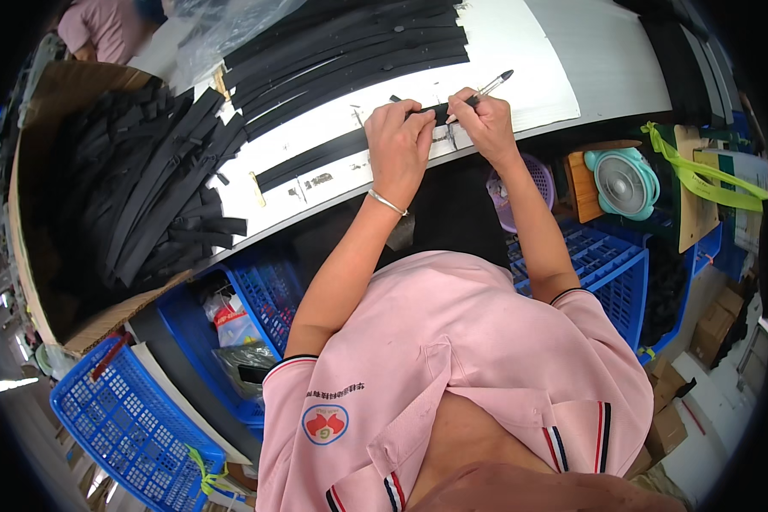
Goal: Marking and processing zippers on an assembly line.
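Note:
A long black fabric strip (316,157) lies along the near side of the white worktable (520,51). Its right end runs under both my hands. My left hand (398,141) presses on the strip with bent fingers pinching its edge. My right hand (485,128) is closed around a pen (495,83), whose dark end points up and away to the right. The pen's lower tip is close to the strip, partly hidden by my fingers. Dark marks (317,180) show on the white surface beside the strip.
Many black strips (350,60) lie in rows farther back. At left, a cardboard box (38,136) is heaped with loose black strips (136,188). Below are blue plastic baskets (136,427), a purple basket (533,183) and a small turquoise fan (623,183). Another person (102,30) is at the far left.

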The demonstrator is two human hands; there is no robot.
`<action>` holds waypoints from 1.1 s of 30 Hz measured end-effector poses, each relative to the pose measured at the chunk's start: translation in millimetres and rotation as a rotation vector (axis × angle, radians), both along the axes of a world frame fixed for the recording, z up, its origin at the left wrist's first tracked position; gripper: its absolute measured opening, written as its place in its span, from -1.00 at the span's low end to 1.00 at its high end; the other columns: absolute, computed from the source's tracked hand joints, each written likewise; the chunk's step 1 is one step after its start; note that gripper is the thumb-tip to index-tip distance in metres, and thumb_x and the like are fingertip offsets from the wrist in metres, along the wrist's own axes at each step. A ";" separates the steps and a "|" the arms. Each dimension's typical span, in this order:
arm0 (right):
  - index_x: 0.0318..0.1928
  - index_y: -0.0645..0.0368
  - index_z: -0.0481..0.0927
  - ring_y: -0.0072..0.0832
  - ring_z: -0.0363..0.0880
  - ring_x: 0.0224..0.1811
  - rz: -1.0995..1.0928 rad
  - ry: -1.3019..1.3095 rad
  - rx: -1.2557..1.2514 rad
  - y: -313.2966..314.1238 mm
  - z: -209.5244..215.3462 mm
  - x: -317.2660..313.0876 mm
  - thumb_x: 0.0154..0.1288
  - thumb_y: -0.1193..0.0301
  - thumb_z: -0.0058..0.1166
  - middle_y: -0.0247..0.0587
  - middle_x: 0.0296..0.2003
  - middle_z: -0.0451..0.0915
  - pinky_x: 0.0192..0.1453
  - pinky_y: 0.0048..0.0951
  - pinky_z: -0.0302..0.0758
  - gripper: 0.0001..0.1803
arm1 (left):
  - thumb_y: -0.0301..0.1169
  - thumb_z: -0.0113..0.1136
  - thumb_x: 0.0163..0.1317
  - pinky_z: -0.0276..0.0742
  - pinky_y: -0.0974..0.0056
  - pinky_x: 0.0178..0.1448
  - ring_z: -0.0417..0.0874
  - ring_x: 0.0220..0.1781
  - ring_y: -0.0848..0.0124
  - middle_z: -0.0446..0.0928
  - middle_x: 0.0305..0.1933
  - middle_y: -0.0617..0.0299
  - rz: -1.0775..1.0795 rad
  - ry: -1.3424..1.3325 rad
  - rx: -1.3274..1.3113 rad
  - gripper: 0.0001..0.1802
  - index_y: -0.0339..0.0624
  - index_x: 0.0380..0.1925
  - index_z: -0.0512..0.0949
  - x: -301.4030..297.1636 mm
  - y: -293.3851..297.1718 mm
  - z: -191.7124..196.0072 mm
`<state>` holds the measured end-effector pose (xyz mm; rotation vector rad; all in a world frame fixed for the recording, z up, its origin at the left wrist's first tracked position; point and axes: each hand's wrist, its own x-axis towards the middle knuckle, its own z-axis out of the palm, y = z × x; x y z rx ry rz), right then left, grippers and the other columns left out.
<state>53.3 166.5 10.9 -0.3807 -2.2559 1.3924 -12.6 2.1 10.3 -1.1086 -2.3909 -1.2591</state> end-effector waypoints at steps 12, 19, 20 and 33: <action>-0.33 0.33 0.67 -0.71 0.48 -0.47 -0.122 0.105 -0.173 1.0 -6.4 8.6 0.46 0.50 0.10 -0.35 -0.47 0.67 -0.37 -0.60 0.41 -0.80 | -0.35 0.29 0.35 -0.13 -0.34 0.57 0.24 0.58 0.05 0.40 0.47 0.10 0.078 -0.019 -0.268 -0.54 -0.05 0.25 0.60 26.7 -30.4 6.3; -0.24 0.35 0.70 -0.66 0.59 -0.38 -0.191 0.183 -0.097 -5.3 -8.6 6.9 0.53 0.46 0.11 -0.27 -0.35 0.71 -0.28 -0.59 0.46 -0.79 | -0.26 0.22 0.42 -0.09 -0.41 0.56 0.36 0.46 -0.02 0.44 0.36 -0.08 0.008 -0.022 -0.253 -0.50 -0.13 0.32 0.51 -38.9 -16.1 5.8; -0.24 0.34 0.70 -0.67 0.58 -0.38 -0.186 0.180 -0.080 -5.6 -8.5 5.4 0.53 0.46 0.11 -0.28 -0.35 0.72 -0.29 -0.59 0.46 -0.79 | -0.26 0.20 0.45 -0.03 -0.37 0.57 0.42 0.42 -0.01 0.48 0.32 -0.06 0.027 0.009 -0.245 -0.51 -0.10 0.34 0.51 -47.9 -14.3 4.6; -0.24 0.37 0.70 -0.65 0.60 -0.39 -0.202 0.114 -0.138 -9.6 0.2 1.3 0.50 0.47 0.16 -0.29 -0.33 0.73 -0.25 -0.60 0.50 -0.81 | -0.53 0.31 0.21 0.24 -0.03 0.44 0.56 0.20 0.11 0.62 0.06 0.13 0.594 0.325 -0.302 -0.82 -0.19 -0.17 0.70 -135.3 -186.7 -4.5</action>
